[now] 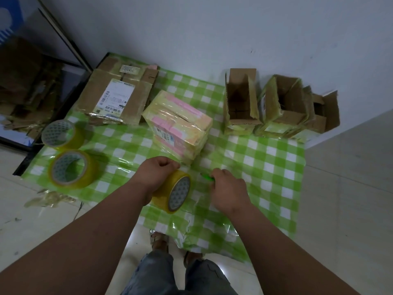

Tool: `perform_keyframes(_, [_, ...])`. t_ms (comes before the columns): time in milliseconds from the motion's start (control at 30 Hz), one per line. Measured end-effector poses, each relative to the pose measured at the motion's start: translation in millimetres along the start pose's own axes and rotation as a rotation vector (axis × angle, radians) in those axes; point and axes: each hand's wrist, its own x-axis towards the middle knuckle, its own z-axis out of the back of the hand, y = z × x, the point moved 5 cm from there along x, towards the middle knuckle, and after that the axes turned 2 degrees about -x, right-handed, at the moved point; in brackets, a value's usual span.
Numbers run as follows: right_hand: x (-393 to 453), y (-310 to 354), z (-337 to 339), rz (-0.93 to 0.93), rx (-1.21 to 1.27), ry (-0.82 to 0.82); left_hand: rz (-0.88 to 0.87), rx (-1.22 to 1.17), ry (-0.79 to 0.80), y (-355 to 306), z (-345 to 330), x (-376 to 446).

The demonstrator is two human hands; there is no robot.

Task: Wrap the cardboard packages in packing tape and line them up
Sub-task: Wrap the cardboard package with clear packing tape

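left hand [156, 174] is gripping tape roll [173, 190], fingers curled round it | right hand [228, 189] is pinching green cutter [207, 177] | wrapped package [178, 124] is lying just behind the roll

Plain white wall [212, 28]; pale tiled floor [350, 188]; dim light, green-checked cloth [265, 167]

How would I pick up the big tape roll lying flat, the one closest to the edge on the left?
Probably from above. The tape roll lies flat on the checked cloth with its hole facing up, so put your fingers into the hole, thumb on the outer yellow side, and pinch the wall. Nothing crowds it; the other flat roll sits apart.
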Motion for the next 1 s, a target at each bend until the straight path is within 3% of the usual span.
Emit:
perform_keyframes(133, [-4,-6,-13,-0.055,-0.047,0.044,-0.021,-0.016,-0.001,2,-1,-1])
perform_keyframes(233, [-5,7,-1,-0.132,0.316,-0.076,-0.027,-0.030,-0.008,4,-3,-2])
perform_keyframes(367, [-4,36,8,-0.170,0.692,-0.039,-0.030,-0.071,-0.014,6,-8,-5])
perform_keyframes(633, [-7,52,12,-0.174,0.835,-0.067,-0.064,-0.087,-0.031,13,-9,-10])
perform_keyframes(867, [-14,62,8,-0.196,0.951,-0.114,-0.241,0.340,-0.109,5,-10,-14])
perform_keyframes(1000, [-19,66,4,-0.241,1.070,-0.101,-0.239,0.294,-0.154,2,-6,-21])
